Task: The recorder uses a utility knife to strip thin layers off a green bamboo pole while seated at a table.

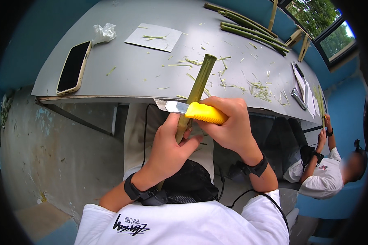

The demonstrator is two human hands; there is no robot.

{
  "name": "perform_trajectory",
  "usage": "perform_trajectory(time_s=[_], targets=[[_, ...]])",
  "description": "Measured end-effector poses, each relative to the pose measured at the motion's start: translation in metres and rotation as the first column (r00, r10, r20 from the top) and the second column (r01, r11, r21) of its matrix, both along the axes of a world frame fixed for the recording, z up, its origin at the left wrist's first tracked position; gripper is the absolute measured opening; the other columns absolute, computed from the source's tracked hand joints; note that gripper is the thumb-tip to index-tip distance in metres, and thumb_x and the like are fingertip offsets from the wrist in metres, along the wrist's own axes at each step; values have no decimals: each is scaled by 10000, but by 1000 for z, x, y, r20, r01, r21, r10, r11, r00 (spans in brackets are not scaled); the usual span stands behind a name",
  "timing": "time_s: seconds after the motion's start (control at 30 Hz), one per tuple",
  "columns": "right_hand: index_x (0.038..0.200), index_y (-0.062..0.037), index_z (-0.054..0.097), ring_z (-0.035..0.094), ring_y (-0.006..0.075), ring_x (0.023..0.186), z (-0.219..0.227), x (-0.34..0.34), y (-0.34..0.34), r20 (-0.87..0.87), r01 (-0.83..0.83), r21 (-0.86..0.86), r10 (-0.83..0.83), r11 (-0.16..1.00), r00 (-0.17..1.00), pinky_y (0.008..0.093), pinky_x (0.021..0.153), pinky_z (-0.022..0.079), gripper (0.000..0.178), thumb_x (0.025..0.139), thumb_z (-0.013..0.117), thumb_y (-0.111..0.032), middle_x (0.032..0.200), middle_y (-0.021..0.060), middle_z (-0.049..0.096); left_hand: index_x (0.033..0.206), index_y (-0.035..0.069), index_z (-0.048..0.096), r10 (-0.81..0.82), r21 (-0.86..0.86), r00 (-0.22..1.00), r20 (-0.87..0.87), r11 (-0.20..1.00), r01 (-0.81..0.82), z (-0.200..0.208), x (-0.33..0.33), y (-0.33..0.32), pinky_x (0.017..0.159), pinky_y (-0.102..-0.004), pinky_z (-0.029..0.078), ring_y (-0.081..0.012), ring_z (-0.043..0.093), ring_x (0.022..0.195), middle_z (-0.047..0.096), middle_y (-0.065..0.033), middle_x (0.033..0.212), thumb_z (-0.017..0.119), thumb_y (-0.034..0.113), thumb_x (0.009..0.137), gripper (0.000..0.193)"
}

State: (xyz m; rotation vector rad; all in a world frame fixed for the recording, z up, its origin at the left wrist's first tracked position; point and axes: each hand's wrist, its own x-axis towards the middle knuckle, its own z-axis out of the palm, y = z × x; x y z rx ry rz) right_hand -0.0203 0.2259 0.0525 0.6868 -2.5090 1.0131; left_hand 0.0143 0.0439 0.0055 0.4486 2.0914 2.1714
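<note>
A green bamboo stick slants up and away from my lap, its far end over the table's front edge. My left hand is wrapped round its lower part. In my right hand is a yellow utility knife, its metal blade pointing left and lying across the bamboo just above my left thumb. The right-hand fingers close round the yellow handle, and some are hidden behind the bamboo. Thin green shavings lie scattered over the grey table beyond my hands.
A phone and crumpled clear plastic lie at the table's left. Farther back is a white paper sheet. Several bamboo sticks lie at the back right, with a hacksaw nearer. Another person sits at the right, holding a green strip.
</note>
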Motion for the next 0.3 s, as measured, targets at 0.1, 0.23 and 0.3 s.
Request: perform_trajectory(time_s=[0.1,0.23,0.3], targets=[[918,-54,765,672,266,556,0,3,1,76,-6,-29,8,1000,997,327,562,517,259,673,802,-130,681,110,699,1238,6,538,-5,-50,1000,26,999,6,4,0,-4,653,-260,514,-105,546,794,567,-37,872,744,46,867,426],[925,-35,759,676,236,569,5,7,0,118,-7,-68,15,998,993,307,573,512,220,722,811,-104,703,121,705,1298,10,525,-24,36,999,32,999,23,5,0,0,683,-251,526,-106,565,807,621,-48,936,743,44,875,477],[938,-8,750,666,182,580,12,10,-4,137,-11,-72,20,997,990,274,574,489,189,785,828,-87,726,128,705,1363,28,515,-49,68,998,36,997,47,-1,0,1,711,-248,537,-104,572,846,649,-47,1017,735,43,882,528]])
